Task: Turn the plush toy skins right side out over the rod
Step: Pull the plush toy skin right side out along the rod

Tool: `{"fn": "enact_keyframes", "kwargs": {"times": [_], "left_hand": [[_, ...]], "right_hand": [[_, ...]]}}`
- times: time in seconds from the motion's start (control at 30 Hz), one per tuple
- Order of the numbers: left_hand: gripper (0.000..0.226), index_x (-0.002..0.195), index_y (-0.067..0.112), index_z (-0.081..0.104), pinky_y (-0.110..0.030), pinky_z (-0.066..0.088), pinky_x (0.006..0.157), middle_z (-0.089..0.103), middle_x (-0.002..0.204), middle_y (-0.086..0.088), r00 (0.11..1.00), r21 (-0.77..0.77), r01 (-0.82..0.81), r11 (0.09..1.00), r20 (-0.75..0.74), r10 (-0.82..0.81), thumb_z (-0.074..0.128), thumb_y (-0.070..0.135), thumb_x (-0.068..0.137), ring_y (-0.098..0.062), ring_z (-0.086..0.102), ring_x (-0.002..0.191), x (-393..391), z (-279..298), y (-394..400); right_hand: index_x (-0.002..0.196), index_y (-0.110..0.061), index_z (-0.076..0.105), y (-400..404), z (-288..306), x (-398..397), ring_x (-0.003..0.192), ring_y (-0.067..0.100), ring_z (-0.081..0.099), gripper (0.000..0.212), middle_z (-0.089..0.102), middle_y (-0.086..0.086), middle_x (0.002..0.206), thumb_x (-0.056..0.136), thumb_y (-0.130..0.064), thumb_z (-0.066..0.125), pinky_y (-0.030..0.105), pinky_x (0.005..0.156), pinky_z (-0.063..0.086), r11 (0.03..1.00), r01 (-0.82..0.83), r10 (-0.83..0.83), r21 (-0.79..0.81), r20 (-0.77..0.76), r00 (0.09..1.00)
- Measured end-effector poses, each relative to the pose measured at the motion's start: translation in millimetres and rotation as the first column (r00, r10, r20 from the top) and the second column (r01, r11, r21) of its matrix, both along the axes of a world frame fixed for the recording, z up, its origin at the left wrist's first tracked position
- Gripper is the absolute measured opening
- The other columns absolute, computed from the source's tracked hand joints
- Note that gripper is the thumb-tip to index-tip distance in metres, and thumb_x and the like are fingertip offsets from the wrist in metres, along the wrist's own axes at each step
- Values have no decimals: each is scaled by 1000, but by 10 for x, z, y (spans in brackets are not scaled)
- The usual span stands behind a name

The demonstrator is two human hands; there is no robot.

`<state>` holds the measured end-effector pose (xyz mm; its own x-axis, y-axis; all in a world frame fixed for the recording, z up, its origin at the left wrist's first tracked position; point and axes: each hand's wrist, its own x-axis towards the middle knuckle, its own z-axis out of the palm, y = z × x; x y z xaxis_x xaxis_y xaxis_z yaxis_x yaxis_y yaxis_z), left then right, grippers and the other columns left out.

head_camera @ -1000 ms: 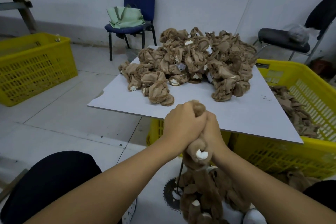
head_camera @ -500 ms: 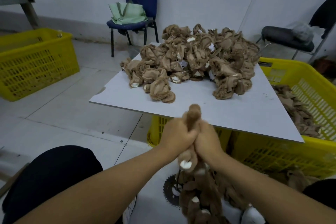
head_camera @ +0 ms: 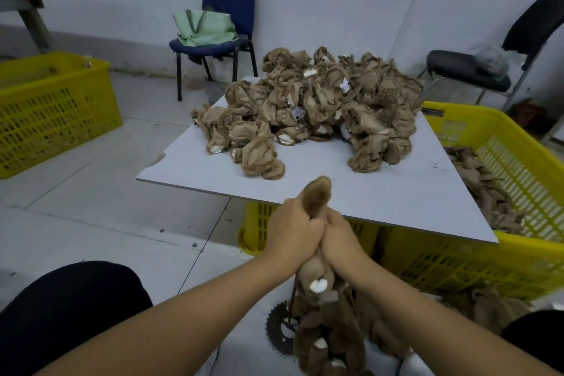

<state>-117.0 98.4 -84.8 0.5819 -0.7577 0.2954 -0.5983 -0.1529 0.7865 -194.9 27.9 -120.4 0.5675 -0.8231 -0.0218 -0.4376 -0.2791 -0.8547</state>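
A brown plush skin (head_camera: 316, 195) stands upright over the rod, whose tip is hidden inside it. My left hand (head_camera: 293, 230) and my right hand (head_camera: 337, 236) grip the skin side by side just below its rounded top. Its lower part with a white patch (head_camera: 317, 285) hangs beneath my hands. A thin dark piece of the rod (head_camera: 292, 299) shows under them, rising from a toothed black base (head_camera: 276, 331) on the floor. A heap of inside-out skins (head_camera: 317, 110) lies on the white board (head_camera: 396, 195).
Turned skins pile on the floor (head_camera: 332, 342) around the rod base. A yellow crate (head_camera: 500, 174) holding more skins supports the board on the right. Another yellow crate (head_camera: 52, 110) stands at left. A blue chair with a green bag (head_camera: 213, 30) and a black chair (head_camera: 476, 67) stand at the wall.
Both hands have slid down the skin, so more of its rounded top sticks out above them. The white patch now hangs lower below my hands.
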Motion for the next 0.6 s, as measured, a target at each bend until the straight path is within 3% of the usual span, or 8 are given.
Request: {"fn": "enact_keyframes", "kwargs": {"times": [0.07,0.17,0.27,0.37,0.47,0.5,0.6], "left_hand": [[11,78,40,54,-35,49,54,59,63,9,997,-125,73,989,7,-73,52,38,89,-14,60,64,29,266,-30],[18,74,36,49,-46,47,54,53,64,6,979,-311,198,930,18,-203,48,25,88,-18,53,63,53,614,-33],[31,69,41,56,-29,44,58,58,64,17,961,-432,203,878,-86,-264,47,15,84,-4,55,64,41,899,-40],[41,73,38,62,-15,50,60,64,64,22,935,-494,100,864,-250,-251,51,4,94,3,63,67,42,1139,-109],[28,76,24,63,-19,55,62,68,64,16,878,-545,-38,837,-419,-233,58,8,99,-3,68,70,100,1354,-158],[26,76,21,62,-19,55,60,68,63,14,856,-553,-79,830,-464,-227,59,12,99,-4,68,67,129,1409,-153],[16,85,21,58,-10,50,53,69,62,16,774,-574,-231,785,-597,-209,59,23,101,3,68,61,203,1489,-131]], "right_hand": [[74,-26,50,-100,240,86,68,-6,58,31,63,-10,74,103,-27,42,13,58,42,998,5,0,-70,66,998],[75,-21,51,-152,506,105,63,-1,54,34,60,-8,70,107,-30,41,16,60,42,998,-26,33,-50,149,988],[69,-18,47,-144,841,-13,49,-3,46,38,53,-7,57,105,-27,39,14,44,35,995,-21,46,-96,256,966],[76,-21,62,-112,1171,-99,54,-4,58,39,66,-8,61,106,-33,41,15,48,47,999,-12,-6,43,383,924],[93,-13,73,-153,1394,-147,73,9,73,34,77,-2,78,104,-35,49,23,61,59,934,-68,-128,350,506,853],[96,-12,74,-171,1421,-180,76,13,74,33,77,0,82,103,-35,51,26,63,60,921,-67,-154,384,517,842],[110,-7,68,-270,1368,-275,71,9,67,25,71,-2,85,104,-24,52,24,62,55,962,-11,-119,274,452,884]]}}
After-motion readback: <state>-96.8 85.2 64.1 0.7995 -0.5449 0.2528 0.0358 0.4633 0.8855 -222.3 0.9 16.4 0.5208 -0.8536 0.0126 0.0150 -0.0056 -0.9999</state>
